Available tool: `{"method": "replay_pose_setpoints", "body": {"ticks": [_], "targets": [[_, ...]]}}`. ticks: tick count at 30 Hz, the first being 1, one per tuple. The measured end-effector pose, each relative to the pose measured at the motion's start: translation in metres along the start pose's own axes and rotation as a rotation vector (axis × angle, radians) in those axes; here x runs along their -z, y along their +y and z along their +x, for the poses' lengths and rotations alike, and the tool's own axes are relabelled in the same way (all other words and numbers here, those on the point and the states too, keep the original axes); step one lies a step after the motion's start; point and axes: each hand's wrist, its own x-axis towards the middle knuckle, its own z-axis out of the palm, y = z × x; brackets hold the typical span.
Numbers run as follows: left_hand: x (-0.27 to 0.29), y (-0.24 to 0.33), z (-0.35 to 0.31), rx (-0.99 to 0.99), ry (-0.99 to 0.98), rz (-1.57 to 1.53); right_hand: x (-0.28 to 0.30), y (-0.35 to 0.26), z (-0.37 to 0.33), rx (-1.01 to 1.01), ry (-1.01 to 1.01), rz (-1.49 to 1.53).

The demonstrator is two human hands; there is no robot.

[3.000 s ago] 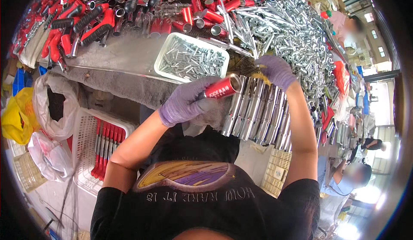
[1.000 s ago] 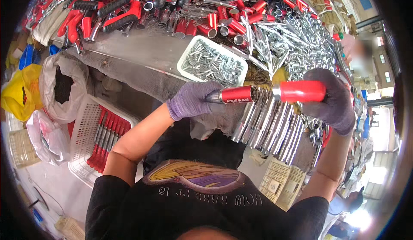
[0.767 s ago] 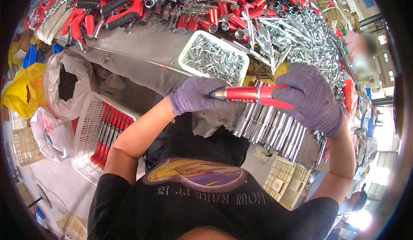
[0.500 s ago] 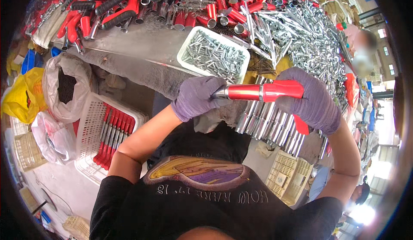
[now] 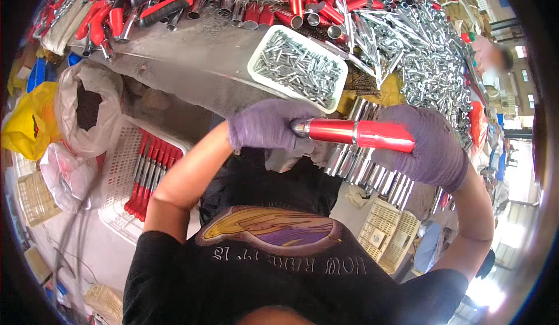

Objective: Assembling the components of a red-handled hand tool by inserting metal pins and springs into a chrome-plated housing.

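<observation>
Between my two gloved hands I hold a red tubular tool (image 5: 335,131) with a chrome ring at mid-length and a dark metal left end. My left hand (image 5: 266,124), in a purple-grey glove, is closed round the metal end. Wrapped round the wider red part at the other end is my right hand (image 5: 430,150), gloved alike. Beneath the tool lies a row of shiny metal tubes (image 5: 372,173), partly covered by my right hand. A white tub (image 5: 255,63) of small metal pins stands on the bench just beyond the tool.
A heap of loose metal parts (image 5: 428,51) covers the far right of the bench. Red tools with black grips (image 5: 166,13) are piled at the far left. To my left stand a white basket (image 5: 119,162) of red-and-silver tools and several bags (image 5: 87,112). Cream crates (image 5: 387,238) sit lower right.
The tool has moved slightly down and right in the picture, and its right end has dipped. Both hands keep their hold. The bench and tub have shifted a little in the view.
</observation>
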Motion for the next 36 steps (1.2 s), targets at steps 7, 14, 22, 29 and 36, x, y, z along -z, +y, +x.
{"method": "replay_pose_setpoints", "body": {"ticks": [7,14,22,29,36], "targets": [[-0.029,-0.009,0.002,-0.058,0.38,0.859,-0.026,0.026,-0.01,-0.274,0.16,0.33],[0.003,-0.018,-0.003,-0.174,0.1,0.49,-0.019,0.01,-0.008,-0.029,0.133,-0.036],[-0.03,-0.015,-0.015,-0.311,0.61,0.797,-0.018,0.011,-0.004,-0.068,0.123,0.139],[0.001,0.002,0.001,0.059,0.029,0.511,-0.013,0.013,-0.001,-0.009,0.017,0.017],[-0.017,-0.002,-0.005,-0.05,0.462,0.799,-0.014,0.006,0.002,-0.113,0.103,0.179]]}}
